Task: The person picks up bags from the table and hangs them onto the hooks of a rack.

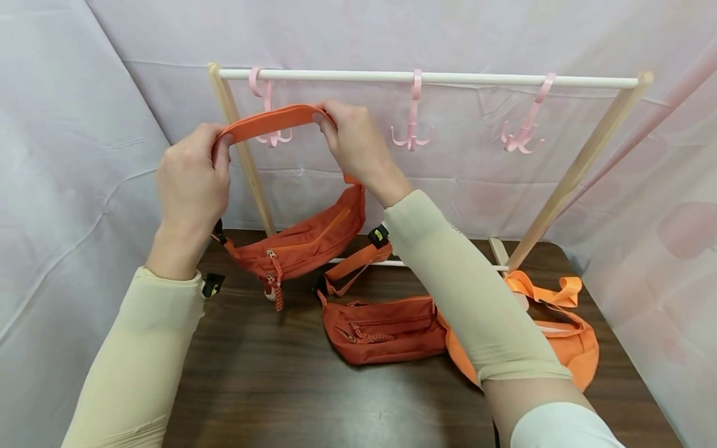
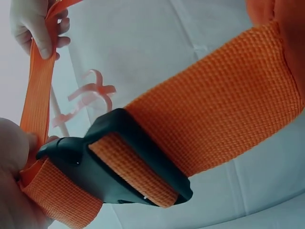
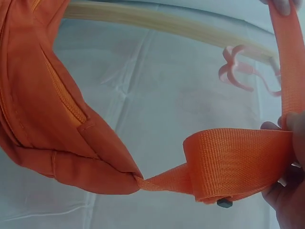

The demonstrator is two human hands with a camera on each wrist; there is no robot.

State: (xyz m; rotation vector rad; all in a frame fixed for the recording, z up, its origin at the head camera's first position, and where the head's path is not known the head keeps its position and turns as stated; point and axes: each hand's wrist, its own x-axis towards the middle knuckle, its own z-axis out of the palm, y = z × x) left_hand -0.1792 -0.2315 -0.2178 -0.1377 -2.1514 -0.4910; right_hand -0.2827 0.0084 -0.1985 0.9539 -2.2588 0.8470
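An orange strap (image 1: 271,122) is stretched between my two hands, in front of the left pink hook. My left hand (image 1: 193,177) pinches its left end between thumb and fingers. At its right end my right hand (image 1: 358,140) pinches the webbing too. From the strap hangs a rust-orange waist bag (image 1: 305,242), tilted, its right end higher, with zips and a braided cord pull. Close to my left hand, a black plastic buckle (image 2: 114,164) joins the webbing in the left wrist view. Folded webbing (image 3: 228,162) hangs beside my right hand in the right wrist view.
A white rail (image 1: 347,76) on wooden legs carries pink hooks at left (image 1: 267,106), middle (image 1: 413,112) and right (image 1: 529,115). On the dark table (image 1: 291,386) lie another rust-orange waist bag (image 1: 386,330) and a bright orange bag (image 1: 577,348), partly hidden by my right arm.
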